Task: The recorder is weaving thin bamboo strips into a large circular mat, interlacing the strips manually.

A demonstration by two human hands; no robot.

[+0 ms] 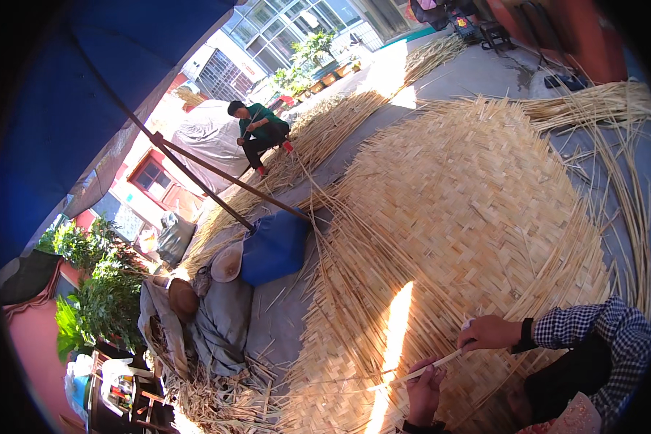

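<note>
Reed strip: pale and flat, held slantwise over the woven reed mat. Left hand pinches its middle, fingers curled shut. Right hand grips its upper end closed, keeping it taut and level for threading.

The left hand rises from the near edge, fingers curled shut; the right hand, on a checked-sleeved forearm from the right, is likewise clenched

Mat: you work on woven reed strips, dry, matt, rough-edged.
Strip: pale split reed in your hands, smooth, slightly glossy in sun.
Sleeve: checked cloth, soft.
Umbrella: blue fabric, matt.
Ground: grey concrete, rough.
</note>
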